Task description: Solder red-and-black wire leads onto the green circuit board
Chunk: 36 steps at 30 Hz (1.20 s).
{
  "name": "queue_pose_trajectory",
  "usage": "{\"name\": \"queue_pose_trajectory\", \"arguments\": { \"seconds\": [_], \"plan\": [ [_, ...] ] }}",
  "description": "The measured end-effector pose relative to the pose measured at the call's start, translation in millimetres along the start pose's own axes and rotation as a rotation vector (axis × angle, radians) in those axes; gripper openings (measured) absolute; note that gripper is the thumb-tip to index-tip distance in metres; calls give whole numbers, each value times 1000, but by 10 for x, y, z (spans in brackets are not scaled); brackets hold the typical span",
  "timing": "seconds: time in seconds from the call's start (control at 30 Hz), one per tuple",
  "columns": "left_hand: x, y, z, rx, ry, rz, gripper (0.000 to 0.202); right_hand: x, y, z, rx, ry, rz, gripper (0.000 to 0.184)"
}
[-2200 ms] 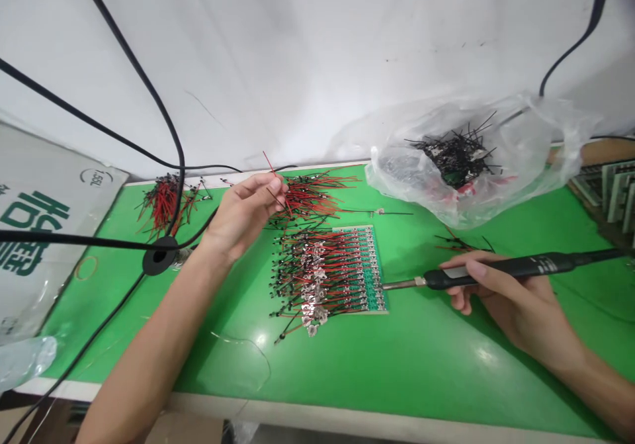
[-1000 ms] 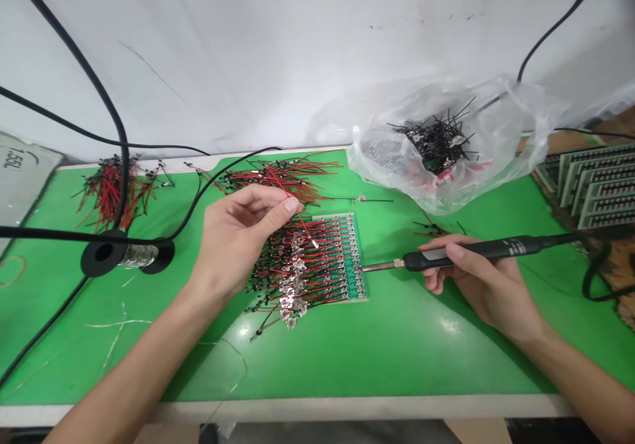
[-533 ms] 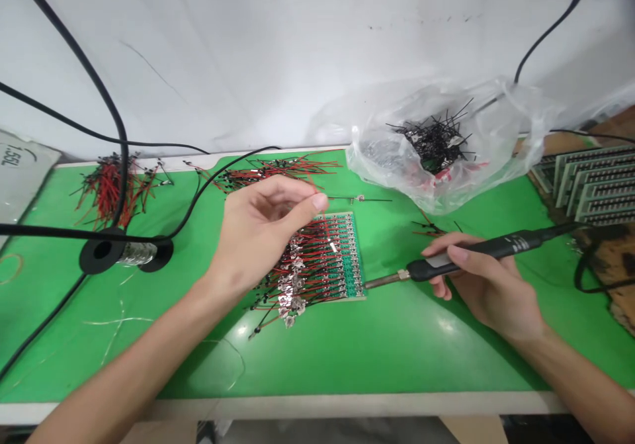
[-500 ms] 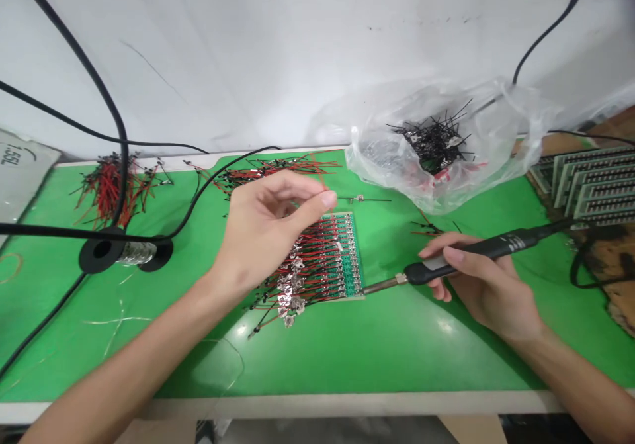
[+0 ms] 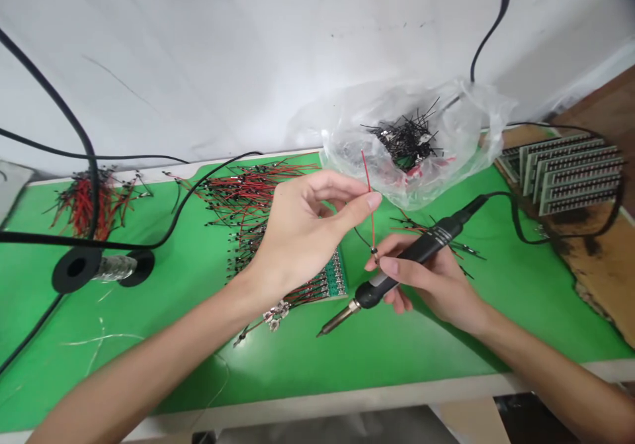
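Note:
My left hand point(image 5: 307, 232) pinches a thin red wire point(image 5: 366, 169) between thumb and forefinger, and the wire stands nearly upright. Its lower end, with a small dark part point(image 5: 374, 252), meets the thumb and fingertips of my right hand point(image 5: 431, 285). That same hand grips a black soldering iron point(image 5: 417, 252), its metal tip point(image 5: 335, 321) pointing down to the left, over the green mat. Beneath my left hand lies a green circuit board point(image 5: 338, 275) with rows of red and black wires soldered on, partly hidden by the hand.
A clear plastic bag point(image 5: 342, 139) of black-wired parts sits at the back. Red wire bundles point(image 5: 89, 199) and a solder spool point(image 5: 116, 267) lie left. Finished-looking boards point(image 5: 570, 179) stand in a row at right. Black cables point(image 5: 149, 242) cross the left side.
The soldering iron has come away from the board, its tip now lower left. My left hand has moved right with the red wire, whose lower end now meets my right fingertips.

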<state>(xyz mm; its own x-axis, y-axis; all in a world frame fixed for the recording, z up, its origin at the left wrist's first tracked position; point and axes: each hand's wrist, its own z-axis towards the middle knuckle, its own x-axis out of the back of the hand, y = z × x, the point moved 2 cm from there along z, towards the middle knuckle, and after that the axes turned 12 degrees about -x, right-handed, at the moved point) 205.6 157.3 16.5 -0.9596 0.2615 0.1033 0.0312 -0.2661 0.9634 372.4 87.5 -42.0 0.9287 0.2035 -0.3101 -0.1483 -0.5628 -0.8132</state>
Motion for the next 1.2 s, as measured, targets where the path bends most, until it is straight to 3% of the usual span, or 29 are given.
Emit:
{"name": "queue_pose_trajectory", "arguments": {
  "seconds": [0.2,0.47,0.53,0.63,0.7,0.8,1.2],
  "plan": [
    [16,-78,-13,-27,2,-34,14,8,-26,-36,-15,33,-55,26],
    [121,-34,26,-151,-185,74,14,43,-5,-9,-4,63,-103,26],
    [195,-29,69,-220,-286,145,20,67,9,0,4,53,-93,26],
    [274,-46,128,-221,-542,110,32,88,15,-2,7,24,-71,24],
    [287,-53,144,-184,-680,38,23,88,2,-12,1,5,-63,22],
    [252,-40,136,-162,-783,-19,11,73,-32,-26,-4,-38,-75,18],
    [160,-31,96,-270,-833,74,9,81,-68,-7,19,-94,-112,14]
  ]
}}
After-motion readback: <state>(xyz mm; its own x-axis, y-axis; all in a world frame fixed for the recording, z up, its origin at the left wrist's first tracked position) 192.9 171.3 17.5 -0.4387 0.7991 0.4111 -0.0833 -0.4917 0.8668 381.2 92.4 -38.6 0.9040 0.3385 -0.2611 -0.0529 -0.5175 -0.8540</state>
